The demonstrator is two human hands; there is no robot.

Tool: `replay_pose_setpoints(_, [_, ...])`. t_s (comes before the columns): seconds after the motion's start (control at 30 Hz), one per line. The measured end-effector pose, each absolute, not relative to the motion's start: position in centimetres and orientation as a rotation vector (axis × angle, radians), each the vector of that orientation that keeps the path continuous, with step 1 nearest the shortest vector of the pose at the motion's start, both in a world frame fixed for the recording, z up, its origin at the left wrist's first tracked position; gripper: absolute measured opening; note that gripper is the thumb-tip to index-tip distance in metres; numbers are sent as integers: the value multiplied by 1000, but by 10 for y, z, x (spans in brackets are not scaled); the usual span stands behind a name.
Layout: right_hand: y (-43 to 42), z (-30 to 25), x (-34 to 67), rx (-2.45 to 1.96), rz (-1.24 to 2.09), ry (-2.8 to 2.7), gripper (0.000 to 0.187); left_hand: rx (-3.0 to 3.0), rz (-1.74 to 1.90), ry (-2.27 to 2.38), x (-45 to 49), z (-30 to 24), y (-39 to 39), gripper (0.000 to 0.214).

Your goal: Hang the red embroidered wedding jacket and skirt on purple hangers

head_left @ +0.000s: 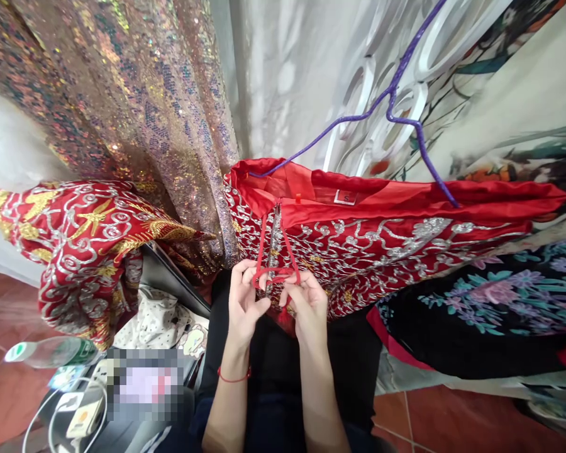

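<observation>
A red skirt (382, 251) with silver embroidery hangs in front of me from a purple hanger (353, 117). Two strands of a red drawstring (290, 248) come down from its waistband and cross in a loop between my hands. The fingers of my left hand (245, 302) are curled round the cord on the left side. My right hand (306, 308) pinches the cord on the right, thumb against fingers. Below the right fingers dangles a red tassel (284, 316). A white size label (346, 197) shows inside the waistband.
Red and gold embroidered cloth (89, 233) drapes over a black chair (177, 277) at left, beside a sequined curtain (170, 113). A plastic bottle (51, 352) and a white cable (51, 415) lie lower left. Black floral fabric (490, 308) hangs at right.
</observation>
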State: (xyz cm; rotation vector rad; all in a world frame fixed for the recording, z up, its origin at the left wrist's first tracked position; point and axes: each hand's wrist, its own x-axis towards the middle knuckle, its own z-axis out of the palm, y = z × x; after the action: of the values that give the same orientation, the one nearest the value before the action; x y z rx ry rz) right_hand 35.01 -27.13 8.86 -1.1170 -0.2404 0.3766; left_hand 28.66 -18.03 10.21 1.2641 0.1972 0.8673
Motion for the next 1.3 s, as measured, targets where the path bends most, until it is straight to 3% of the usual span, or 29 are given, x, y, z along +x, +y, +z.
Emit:
replay_pose_setpoints(0.13, [-276, 97, 349, -1087, 355, -197, 17, 1305, 892, 357, 292, 100, -182, 24])
replay_pose_setpoints(0.37, [-278, 95, 354, -1137, 349, -247, 19, 1331, 1093, 640, 301, 76, -161, 29])
replay_pose_setpoints(0.5, [-273, 88, 356, -1184, 350, -312, 22, 1729, 1281, 752, 298, 79, -155, 41])
replay_pose_setpoints(0.67, [-276, 92, 354, -1175, 427, -383, 27, 2158, 981, 395, 291, 91, -163, 19])
replay_pose_setpoints(0.87, [-292, 95, 373, -1366, 469, -569, 22, 2054, 1008, 445, 302, 98, -147, 24])
replay_pose_setpoints(0.93, [-297, 105, 384, -1420, 363, -594, 20, 2009, 1114, 494, 314, 109, -127, 25])
replay_pose_setpoints(1.07, [-308, 132, 402, -1294, -301, -288, 16, 1874, 1339, 661, 337, 133, -91, 30])
replay_pose_setpoints(1.13, [-312, 139, 407, -1259, -477, -208, 15, 1872, 1436, 742, 342, 142, -85, 29])
replay_pose_setpoints(1.3, [-301, 142, 408, -1500, -173, -576, 25, 2155, 1506, 559, 340, 158, -103, 23])
